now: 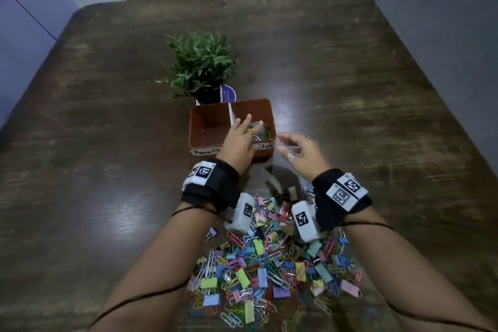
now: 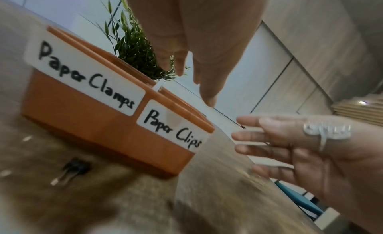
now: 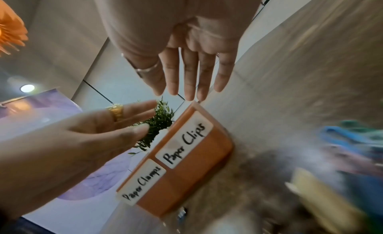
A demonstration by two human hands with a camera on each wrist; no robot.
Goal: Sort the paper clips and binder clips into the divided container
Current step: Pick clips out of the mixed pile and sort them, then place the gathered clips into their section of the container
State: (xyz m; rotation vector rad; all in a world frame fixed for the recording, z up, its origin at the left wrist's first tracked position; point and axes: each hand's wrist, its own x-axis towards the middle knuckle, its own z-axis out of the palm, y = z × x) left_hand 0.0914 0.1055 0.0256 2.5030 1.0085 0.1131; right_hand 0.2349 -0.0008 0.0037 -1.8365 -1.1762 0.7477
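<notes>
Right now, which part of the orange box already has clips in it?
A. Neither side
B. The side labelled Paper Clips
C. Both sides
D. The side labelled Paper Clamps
B: in the head view, coloured paper clips lie in the orange box's right half, labelled Paper Clips, under the left hand; the left half looks bare.

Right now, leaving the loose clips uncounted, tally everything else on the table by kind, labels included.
Divided container: 1
Labels: 2, the Paper Clamps label and the Paper Clips label
Potted plant: 1
Total: 4
</notes>
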